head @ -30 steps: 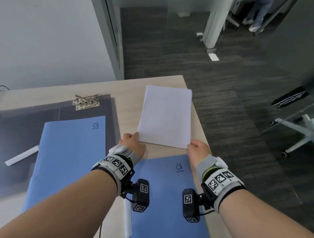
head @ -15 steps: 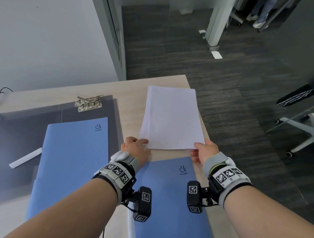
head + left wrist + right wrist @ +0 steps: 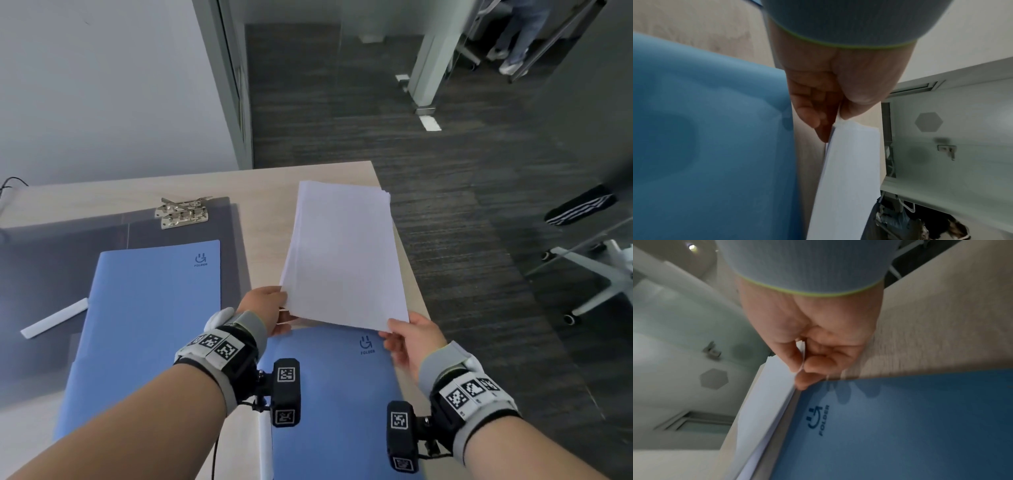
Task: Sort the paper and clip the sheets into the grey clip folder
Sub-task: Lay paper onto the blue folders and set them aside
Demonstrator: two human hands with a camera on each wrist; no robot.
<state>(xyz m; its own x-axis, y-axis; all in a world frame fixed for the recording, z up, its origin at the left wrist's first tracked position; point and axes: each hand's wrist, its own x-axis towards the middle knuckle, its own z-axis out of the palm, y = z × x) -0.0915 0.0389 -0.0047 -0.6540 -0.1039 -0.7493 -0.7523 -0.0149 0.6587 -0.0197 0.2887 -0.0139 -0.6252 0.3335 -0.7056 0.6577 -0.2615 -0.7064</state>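
Observation:
A stack of white sheets (image 3: 342, 253) is held up off the table, its near edge raised. My left hand (image 3: 274, 308) pinches its near left corner, thumb on top and fingers beneath, which the left wrist view shows on the sheets (image 3: 851, 170). My right hand (image 3: 404, 337) pinches the near right corner, thumb over the edge of the sheets (image 3: 764, 399). The grey clip folder (image 3: 44, 274) lies open at the left, its metal clip (image 3: 183, 212) at the far edge.
One blue folder (image 3: 150, 315) lies on the grey folder, another blue folder (image 3: 335, 394) lies under my wrists. A white strip (image 3: 54, 318) rests on the grey folder at the left. The table edge (image 3: 407, 260) runs just right of the sheets; an office chair base (image 3: 603, 274) stands beyond.
Both hands have taken hold of the near corners of the sheets and lifted the stack off the table, toward me; its left edge has fanned slightly.

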